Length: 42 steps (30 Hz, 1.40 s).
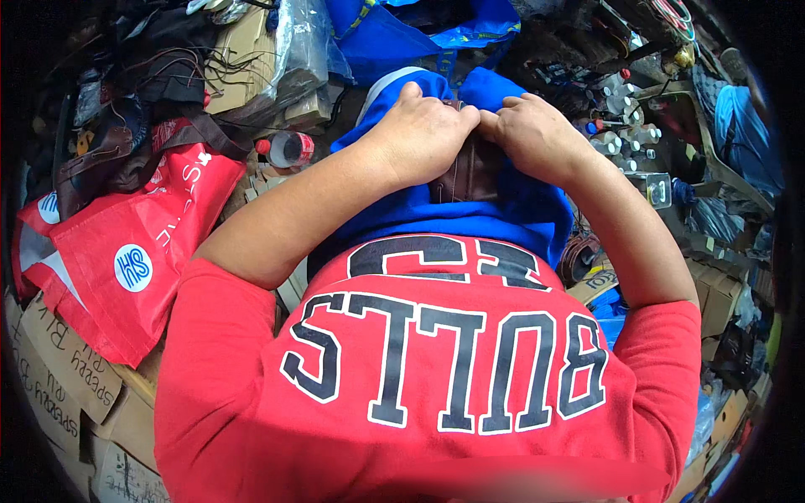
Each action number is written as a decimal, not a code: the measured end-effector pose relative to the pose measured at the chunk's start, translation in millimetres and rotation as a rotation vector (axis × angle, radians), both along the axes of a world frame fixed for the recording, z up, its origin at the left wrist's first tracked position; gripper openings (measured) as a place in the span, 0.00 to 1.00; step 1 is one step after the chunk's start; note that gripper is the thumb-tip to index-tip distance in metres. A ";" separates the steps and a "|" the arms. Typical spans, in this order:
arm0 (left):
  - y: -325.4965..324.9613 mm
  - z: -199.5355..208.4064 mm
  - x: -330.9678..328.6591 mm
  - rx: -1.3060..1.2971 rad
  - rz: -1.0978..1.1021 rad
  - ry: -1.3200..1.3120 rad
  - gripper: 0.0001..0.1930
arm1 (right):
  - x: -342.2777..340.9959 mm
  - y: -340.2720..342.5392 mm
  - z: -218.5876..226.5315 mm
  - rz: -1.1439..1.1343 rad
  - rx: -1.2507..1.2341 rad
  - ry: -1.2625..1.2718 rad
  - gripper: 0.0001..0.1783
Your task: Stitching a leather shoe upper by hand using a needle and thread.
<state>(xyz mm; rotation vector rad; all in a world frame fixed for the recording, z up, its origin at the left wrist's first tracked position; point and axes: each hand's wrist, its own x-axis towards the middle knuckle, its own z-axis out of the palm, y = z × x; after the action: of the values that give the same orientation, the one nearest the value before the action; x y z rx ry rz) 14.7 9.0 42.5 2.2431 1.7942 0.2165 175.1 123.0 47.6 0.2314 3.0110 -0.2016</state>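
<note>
A dark brown leather piece lies in my lap over the blue cloth of my shorts. It looks like part of a shoe or bag, but its full shape is hidden. My left hand is closed at its upper edge, thumb side up. Beside it, my right hand is also closed, its fingers meeting those of the left over the leather. A thin pale line, perhaps thread, runs down the leather. Whatever is pinched right between the fingertips is hidden by the hands.
A red bag slumps at the left, near flattened cardboard. A red-capped plastic bottle lies by my left forearm. Several small bottles stand at the right. A blue plastic bag sits beyond my knees.
</note>
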 end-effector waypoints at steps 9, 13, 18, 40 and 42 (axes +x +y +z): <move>-21.5 -13.2 -21.5 0.144 -0.096 -0.139 0.06 | 29.9 12.7 -8.5 -0.055 -0.129 0.013 0.07; -49.5 -8.7 -65.8 0.074 0.110 -0.043 0.08 | 90.4 39.3 -6.9 -0.271 0.095 -0.062 0.12; -70.2 -2.3 -96.7 0.071 0.396 -0.659 0.03 | 142.4 53.8 7.7 -0.877 -0.778 0.358 0.04; -35.0 -9.7 -45.9 0.299 0.201 0.060 0.16 | 56.7 -6.0 17.6 -0.651 -0.075 -0.003 0.24; -41.1 -14.4 -55.2 0.283 0.172 0.072 0.16 | 63.6 -5.5 11.8 -0.593 -0.102 0.032 0.24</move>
<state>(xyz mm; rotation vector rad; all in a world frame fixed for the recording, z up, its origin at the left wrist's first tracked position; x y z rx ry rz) -40.6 -32.1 28.1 2.3035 2.1137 0.4541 238.8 117.4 59.4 1.1115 2.8586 -0.4066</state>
